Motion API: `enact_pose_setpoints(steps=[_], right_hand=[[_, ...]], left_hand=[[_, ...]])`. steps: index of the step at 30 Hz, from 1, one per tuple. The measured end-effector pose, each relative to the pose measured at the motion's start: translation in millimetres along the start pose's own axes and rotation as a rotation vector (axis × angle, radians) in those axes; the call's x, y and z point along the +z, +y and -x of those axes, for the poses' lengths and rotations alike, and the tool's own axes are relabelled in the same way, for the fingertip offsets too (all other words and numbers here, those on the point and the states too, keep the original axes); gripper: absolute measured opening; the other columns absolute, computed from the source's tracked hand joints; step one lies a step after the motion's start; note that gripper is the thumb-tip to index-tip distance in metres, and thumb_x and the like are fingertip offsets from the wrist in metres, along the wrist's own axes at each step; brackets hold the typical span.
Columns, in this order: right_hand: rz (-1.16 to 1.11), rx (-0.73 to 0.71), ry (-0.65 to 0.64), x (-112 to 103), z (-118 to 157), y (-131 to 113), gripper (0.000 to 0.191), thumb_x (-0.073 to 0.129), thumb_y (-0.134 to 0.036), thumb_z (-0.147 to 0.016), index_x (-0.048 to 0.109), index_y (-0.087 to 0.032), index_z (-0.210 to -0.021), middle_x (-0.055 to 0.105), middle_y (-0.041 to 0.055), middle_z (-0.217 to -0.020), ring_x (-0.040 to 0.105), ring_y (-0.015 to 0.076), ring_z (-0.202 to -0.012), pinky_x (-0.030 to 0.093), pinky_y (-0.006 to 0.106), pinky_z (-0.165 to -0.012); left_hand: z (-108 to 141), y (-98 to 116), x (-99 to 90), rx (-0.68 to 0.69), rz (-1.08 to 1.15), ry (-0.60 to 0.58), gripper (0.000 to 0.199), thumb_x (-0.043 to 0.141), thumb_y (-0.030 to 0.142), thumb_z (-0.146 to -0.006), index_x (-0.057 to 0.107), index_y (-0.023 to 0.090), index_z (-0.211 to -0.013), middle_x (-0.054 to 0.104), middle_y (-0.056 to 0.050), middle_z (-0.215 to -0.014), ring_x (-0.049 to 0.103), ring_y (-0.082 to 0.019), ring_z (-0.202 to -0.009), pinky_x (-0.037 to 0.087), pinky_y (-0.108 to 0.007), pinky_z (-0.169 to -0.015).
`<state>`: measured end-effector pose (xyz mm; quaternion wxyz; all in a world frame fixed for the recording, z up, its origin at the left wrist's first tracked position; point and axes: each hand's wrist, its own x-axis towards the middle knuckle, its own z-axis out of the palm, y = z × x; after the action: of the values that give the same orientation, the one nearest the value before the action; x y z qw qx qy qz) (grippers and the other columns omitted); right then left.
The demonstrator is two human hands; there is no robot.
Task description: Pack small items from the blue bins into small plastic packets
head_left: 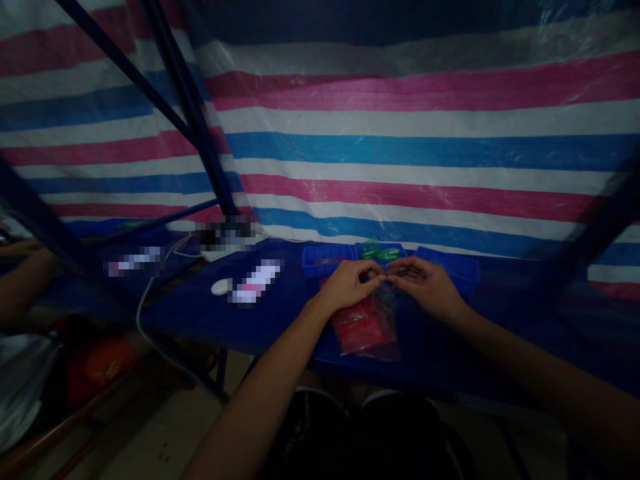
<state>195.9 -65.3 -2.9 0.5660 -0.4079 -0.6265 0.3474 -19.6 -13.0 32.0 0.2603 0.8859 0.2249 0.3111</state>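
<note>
My left hand and my right hand meet above the blue table, thumbs and fingers pinched together almost tip to tip. Whatever is between the fingertips is too small and dark to make out. Right beneath them lies clear plastic film. A red packet in clear plastic rests on the table under my left wrist. Just behind my hands stands a blue bin holding green pieces. Another blue bin sits to its left, and a third blue bin to its right, partly covered by my right hand.
On the blue table to the left are a round white lid-like object and a blurred-out phone-like item. Blue metal posts and a striped sheet bound the place. Another person's arm shows at far left.
</note>
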Motion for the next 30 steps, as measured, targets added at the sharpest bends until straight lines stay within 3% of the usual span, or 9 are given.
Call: enact_pose_setpoints(steps=[5,9,13,17,22,26,30], right_hand=[[0.208,-0.121,0.089,-5.6,0.4,1.9,0.030,0.075,-0.041,-0.085,0.068,-0.024,-0.110,0.073,0.0077,-0.108,0.072,0.0228,-0.092,0.062,0.039,-0.084],[0.451,-0.235,0.053,-8.3,1.7,-0.2,0.024,0.068,-0.033,-0.090,0.068,-0.025,-0.113,0.074,0.0071,-0.107,0.072,0.0246,-0.092,0.060,0.043,-0.087],[0.531,-0.294,-0.043,-5.9,1.9,-2.1,0.028,0.069,-0.030,-0.089,0.068,-0.026,-0.117,0.072,0.0079,-0.111,0.070,0.0266,-0.098,0.059,0.047,-0.093],[0.374,-0.211,-0.007,-2.6,0.4,1.0,0.030,0.071,-0.036,-0.089,0.066,-0.026,-0.116,0.069,0.0092,-0.117,0.071,0.0260,-0.101,0.061,0.045,-0.092],[0.152,-0.043,-0.004,-2.1,-0.8,5.2,0.035,0.078,-0.044,-0.084,0.071,-0.023,-0.110,0.075,0.0085,-0.113,0.073,0.0260,-0.103,0.059,0.043,-0.095],[0.152,0.041,0.016,-4.8,-1.5,7.6,0.035,0.081,-0.047,-0.079,0.075,-0.021,-0.102,0.079,0.0078,-0.101,0.075,0.0255,-0.092,0.060,0.042,-0.089],[0.223,0.004,0.097,-9.2,-3.6,6.4,0.037,0.081,-0.049,-0.078,0.076,-0.020,-0.100,0.079,0.0080,-0.099,0.074,0.0240,-0.084,0.060,0.037,-0.077]], left_hand=[[1.0,0.7,0.5,0.007,0.062,0.034,0.032,0.058,0.035,-0.098,0.068,0.022,-0.126,0.077,-0.003,-0.093,0.072,-0.018,-0.084,0.052,-0.028,-0.078],[0.6,-0.9,1.8,0.011,0.176,0.047,0.033,0.047,0.036,-0.104,0.074,0.020,-0.114,0.077,-0.006,-0.110,0.071,-0.020,-0.105,0.053,-0.033,-0.094],[-2.2,-8.9,4.4,-0.036,0.135,0.121,0.027,0.057,0.036,-0.099,0.074,0.019,-0.109,0.077,-0.006,-0.108,0.071,-0.020,-0.098,0.054,-0.032,-0.090],[-4.4,-14.9,4.7,-0.044,0.064,0.170,0.017,0.063,0.024,-0.094,0.073,0.018,-0.106,0.077,-0.004,-0.103,0.071,-0.019,-0.093,0.054,-0.031,-0.087],[-3.2,-11.8,6.1,0.004,0.089,0.129,0.014,0.065,0.022,-0.092,0.068,0.018,-0.105,0.076,-0.006,-0.102,0.072,-0.018,-0.093,0.054,-0.031,-0.086],[-2.1,-11.0,8.5,0.015,0.108,0.118,0.021,0.068,0.022,-0.091,0.062,0.019,-0.110,0.077,-0.005,-0.098,0.073,-0.017,-0.090,0.055,-0.031,-0.085],[-3.2,-12.6,6.2,0.062,0.002,0.216,0.028,0.070,0.027,-0.091,0.061,0.020,-0.117,0.076,-0.005,-0.100,0.072,-0.019,-0.094,0.054,-0.033,-0.086]])
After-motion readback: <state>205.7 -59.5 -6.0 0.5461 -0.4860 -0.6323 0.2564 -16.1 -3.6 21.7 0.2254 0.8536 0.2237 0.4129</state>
